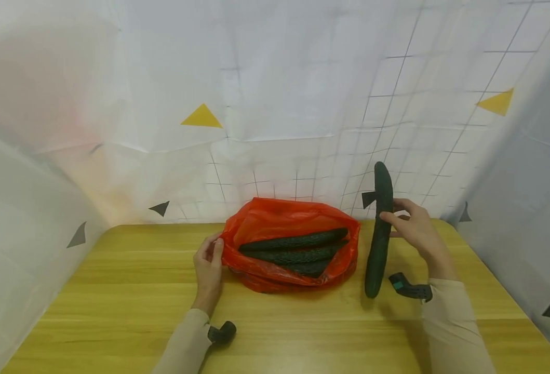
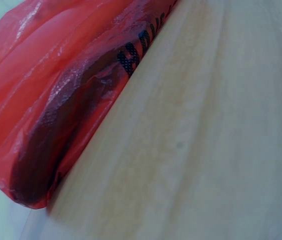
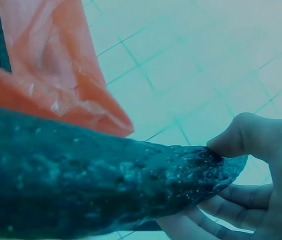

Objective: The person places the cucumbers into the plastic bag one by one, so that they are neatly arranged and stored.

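A red plastic bag lies with its mouth open on the wooden table, and several dark green cucumbers rest inside it. My left hand pinches the bag's left rim between thumb and fingers. To the right of the bag, my right hand grips another cucumber by its middle, holding it nearly upright above the table. In the right wrist view, the thumb and fingers wrap this cucumber from either side. The left wrist view shows the bag's side, with a cucumber's shape through the plastic and black lettering.
The wooden table reaches back to a white sheet wall with grid lines and yellow and black triangles. Sheets also hang at the left and right sides. A dark wrist camera sits on the left sleeve, another camera on the right.
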{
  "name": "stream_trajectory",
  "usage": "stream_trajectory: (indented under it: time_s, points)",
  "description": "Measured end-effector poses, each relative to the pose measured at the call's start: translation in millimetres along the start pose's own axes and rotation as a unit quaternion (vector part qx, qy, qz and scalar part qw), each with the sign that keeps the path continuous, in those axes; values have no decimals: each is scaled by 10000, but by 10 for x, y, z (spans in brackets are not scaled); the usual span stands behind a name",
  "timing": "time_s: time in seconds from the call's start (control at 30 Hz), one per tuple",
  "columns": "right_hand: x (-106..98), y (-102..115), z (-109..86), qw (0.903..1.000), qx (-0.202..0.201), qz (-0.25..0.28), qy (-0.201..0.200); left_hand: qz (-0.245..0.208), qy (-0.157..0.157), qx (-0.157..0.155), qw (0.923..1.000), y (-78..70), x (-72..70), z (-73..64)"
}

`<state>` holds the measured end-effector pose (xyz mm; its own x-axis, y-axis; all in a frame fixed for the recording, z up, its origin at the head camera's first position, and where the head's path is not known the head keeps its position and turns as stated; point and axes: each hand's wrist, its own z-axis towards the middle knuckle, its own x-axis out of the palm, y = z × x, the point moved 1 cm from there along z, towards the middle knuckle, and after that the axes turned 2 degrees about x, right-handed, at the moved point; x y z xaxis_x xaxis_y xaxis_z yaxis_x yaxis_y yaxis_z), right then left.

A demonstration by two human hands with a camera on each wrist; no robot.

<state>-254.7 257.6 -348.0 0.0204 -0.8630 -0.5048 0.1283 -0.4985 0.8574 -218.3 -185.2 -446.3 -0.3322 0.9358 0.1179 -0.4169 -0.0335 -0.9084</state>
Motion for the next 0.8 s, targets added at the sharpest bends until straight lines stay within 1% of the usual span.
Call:
stream_trajectory:
  time_s: [0.07,0.2,0.4,0.53,0.67,0.8]
  points:
    - [-3,37,-12,9999,-45,49,-138,0,15,7,10000,0,-3,3]
    - [-3,99,-28,9992,-91,156,-360,53,-54,13,10000,26,-4,6]
    - [-1,135,-33,9966,-232,505,-616,-4,-105,117,9999,55,4,1]
    - [15,155,-30,9940,-200,806,-710,-39,-77,121,9999,52,5,-2]
    - [49,188,-15,9868,-196,1332,-896,-34,-75,90,9999,59,0,0]
    - [93,220,-2,9713,-457,2041,-1137,-34,-80,103,9999,76,-3,5]
